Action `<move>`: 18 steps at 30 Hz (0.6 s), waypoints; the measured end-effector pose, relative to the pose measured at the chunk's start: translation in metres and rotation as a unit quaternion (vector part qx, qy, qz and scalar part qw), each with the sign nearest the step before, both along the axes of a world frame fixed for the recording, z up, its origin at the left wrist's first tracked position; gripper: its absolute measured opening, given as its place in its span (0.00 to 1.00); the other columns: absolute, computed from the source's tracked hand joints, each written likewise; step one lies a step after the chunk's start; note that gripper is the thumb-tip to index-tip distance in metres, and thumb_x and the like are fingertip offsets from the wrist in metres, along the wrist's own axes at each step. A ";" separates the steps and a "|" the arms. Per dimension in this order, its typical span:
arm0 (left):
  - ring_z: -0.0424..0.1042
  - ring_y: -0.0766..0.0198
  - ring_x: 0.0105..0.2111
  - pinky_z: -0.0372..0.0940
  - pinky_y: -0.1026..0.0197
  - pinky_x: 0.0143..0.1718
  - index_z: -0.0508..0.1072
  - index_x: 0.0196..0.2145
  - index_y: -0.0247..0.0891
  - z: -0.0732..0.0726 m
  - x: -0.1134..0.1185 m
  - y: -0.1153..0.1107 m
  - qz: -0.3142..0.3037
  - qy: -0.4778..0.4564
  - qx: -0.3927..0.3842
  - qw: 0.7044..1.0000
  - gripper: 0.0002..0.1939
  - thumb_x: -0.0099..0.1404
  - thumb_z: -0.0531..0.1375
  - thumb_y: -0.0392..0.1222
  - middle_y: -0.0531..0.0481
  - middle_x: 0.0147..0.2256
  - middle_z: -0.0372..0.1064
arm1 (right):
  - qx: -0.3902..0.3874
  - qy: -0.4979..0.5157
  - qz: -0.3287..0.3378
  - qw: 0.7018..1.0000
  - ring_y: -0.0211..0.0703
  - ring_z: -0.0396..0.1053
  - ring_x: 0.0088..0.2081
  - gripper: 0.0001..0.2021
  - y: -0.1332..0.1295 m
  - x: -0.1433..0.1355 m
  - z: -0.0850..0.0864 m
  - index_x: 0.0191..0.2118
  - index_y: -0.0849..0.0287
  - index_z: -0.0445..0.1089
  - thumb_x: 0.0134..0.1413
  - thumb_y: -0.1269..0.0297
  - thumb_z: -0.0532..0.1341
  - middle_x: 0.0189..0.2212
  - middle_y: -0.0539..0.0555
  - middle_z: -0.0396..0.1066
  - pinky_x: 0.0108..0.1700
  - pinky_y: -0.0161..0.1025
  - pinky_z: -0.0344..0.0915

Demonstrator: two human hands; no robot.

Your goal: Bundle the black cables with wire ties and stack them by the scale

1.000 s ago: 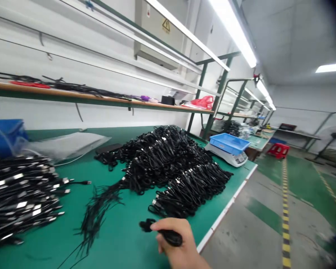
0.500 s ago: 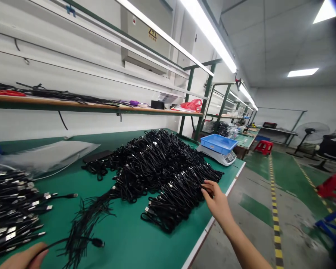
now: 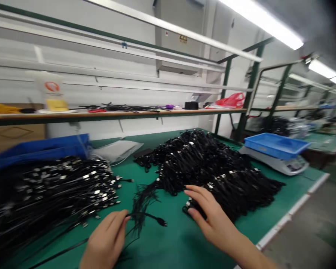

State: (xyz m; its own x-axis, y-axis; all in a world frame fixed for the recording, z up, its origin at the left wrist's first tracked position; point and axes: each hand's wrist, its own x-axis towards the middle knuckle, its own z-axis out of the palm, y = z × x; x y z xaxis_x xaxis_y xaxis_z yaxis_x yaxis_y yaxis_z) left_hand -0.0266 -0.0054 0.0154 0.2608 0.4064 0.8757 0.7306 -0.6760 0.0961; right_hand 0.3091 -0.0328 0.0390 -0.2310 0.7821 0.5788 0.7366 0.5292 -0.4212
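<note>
My left hand (image 3: 108, 237) pinches a black cable (image 3: 149, 216), whose plug end sticks out to the right over the green table (image 3: 168, 243). My right hand (image 3: 210, 215) has its thumb and fingers apart, at the near left end of the bundled black cables (image 3: 240, 186); nothing shows between its fingers. Thin black ties (image 3: 141, 203) lie loose between the hands and the piles. At the left is a heap of straight cables (image 3: 70, 186) with silvery plugs.
A scale (image 3: 291, 164) carrying a blue tray (image 3: 277, 144) stands at the right. Behind are a clear plastic bag (image 3: 117, 149), a blue bin (image 3: 53, 147) and a shelf (image 3: 145, 114) holding a red bag (image 3: 231, 101). The table edge (image 3: 291, 213) runs along the right.
The view has swung left, showing more of the cable heap and the blue bin. My right hand has moved left along the bundled cables, nearer my left hand, which still holds the cable.
</note>
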 end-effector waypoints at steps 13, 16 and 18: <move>0.68 0.57 0.30 0.59 0.56 0.35 0.76 0.33 0.40 0.011 -0.051 -0.002 0.230 -0.148 -0.014 0.962 0.13 0.62 0.53 0.28 0.45 0.28 0.72 | 0.040 0.156 0.079 0.984 0.47 0.74 0.32 0.14 0.074 -0.081 -0.009 0.40 0.55 0.74 0.66 0.55 0.54 0.33 0.55 0.77 0.35 0.40 0.69; 0.66 0.56 0.30 0.56 0.57 0.33 0.73 0.32 0.39 0.017 -0.080 -0.002 0.296 -0.309 -0.034 0.903 0.09 0.64 0.54 0.33 0.45 0.29 0.70 | 0.064 0.245 -0.025 0.967 0.45 0.70 0.26 0.15 0.093 -0.051 -0.009 0.40 0.56 0.74 0.64 0.51 0.56 0.29 0.54 0.75 0.28 0.39 0.67; 0.62 0.59 0.25 0.54 0.60 0.27 0.70 0.30 0.40 0.018 -0.087 0.001 0.281 -0.397 -0.080 0.870 0.09 0.67 0.53 0.39 0.49 0.24 0.65 | 0.040 0.272 -0.050 0.960 0.42 0.67 0.23 0.16 0.098 -0.044 -0.013 0.41 0.56 0.74 0.61 0.49 0.58 0.26 0.52 0.72 0.24 0.37 0.64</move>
